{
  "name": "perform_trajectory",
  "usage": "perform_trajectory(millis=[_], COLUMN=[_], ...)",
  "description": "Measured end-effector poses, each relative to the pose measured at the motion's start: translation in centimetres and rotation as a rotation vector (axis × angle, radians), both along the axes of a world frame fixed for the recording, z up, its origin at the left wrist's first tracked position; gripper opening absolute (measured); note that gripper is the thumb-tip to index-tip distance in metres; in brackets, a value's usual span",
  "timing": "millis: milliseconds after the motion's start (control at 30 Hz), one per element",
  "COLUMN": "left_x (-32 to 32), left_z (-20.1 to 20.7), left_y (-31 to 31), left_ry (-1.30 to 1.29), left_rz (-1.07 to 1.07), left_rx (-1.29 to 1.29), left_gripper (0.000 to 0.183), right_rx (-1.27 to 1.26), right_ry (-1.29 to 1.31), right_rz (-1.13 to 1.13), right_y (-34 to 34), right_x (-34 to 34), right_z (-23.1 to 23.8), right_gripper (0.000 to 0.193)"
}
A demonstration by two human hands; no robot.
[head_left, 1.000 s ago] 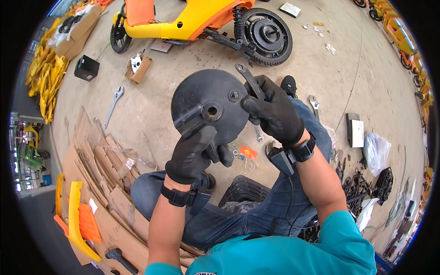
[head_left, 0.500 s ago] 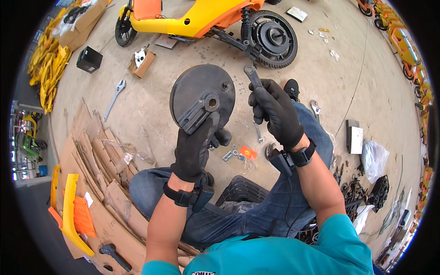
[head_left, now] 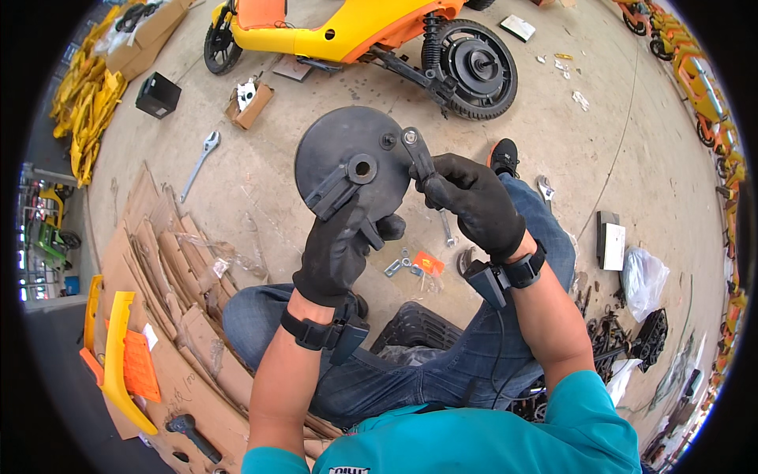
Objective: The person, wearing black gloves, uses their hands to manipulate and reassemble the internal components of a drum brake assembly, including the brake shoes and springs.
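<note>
The left hand (head_left: 335, 257) holds a raised black disc (head_left: 332, 142) at its near edge, hiding part of it. The right hand (head_left: 474, 205) pinches a short lever (head_left: 420, 154) at the disc's right, fingers covering its near end; contact is unclear. Floor (head_left: 268, 166) separates disc and far scooter (head_left: 347, 31), cut off at top; cardboard (head_left: 201, 336) borders the left.

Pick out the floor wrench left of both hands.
The left wrench, nearest the black box. The middle wrench shows between the left hand and right hand; the right wrench lies right of both.
</note>
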State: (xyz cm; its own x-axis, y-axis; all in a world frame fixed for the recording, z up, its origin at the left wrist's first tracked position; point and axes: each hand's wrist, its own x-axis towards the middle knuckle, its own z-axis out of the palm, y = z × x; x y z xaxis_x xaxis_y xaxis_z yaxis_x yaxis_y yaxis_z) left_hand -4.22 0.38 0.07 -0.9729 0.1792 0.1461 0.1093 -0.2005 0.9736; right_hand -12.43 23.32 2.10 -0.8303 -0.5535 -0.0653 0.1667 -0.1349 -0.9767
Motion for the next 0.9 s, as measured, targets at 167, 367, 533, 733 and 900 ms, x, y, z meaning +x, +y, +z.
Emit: perform_trajectory(millis=[167, 367, 533, 733, 900], left_x=[0.6, 0.8, 0.8, 0.8, 0.7], left_z=[0.0, -1.2, -1.6, -1.4, -1.8], left_y=[-0.4, -1.1, -1.3, -0.9, -0.8], left_ry=[0.248, 0.213, 0.204, 0.347, 0.197], left_rz=[0.074, 0.036, 0.031, 0.086, 0.098], left_rx=[-0.389, -0.399, -0.421, -0.524, -0.399], left_gripper=[0.047, 0.044, 0.043, 0.039, 0.064], right_rx=[0.067, 0.055, -0.021, 0.010, -0.029], right_ry=[0.057, 0.054, 0.014, -0.028, -0.078], right_rz=[-0.001, -0.013, -0.026, -0.084, -0.060], right_y=[0.1, 0.0, -0.4, -0.7, -0.7], right_x=[0.4, 0.4, 0.6, 0.6, 0.4], right_z=[0.3, 0.6, 0.5, 0.3, 0.3], right_gripper=[0.029, 0.025, 0.024, 0.018, 0.018])
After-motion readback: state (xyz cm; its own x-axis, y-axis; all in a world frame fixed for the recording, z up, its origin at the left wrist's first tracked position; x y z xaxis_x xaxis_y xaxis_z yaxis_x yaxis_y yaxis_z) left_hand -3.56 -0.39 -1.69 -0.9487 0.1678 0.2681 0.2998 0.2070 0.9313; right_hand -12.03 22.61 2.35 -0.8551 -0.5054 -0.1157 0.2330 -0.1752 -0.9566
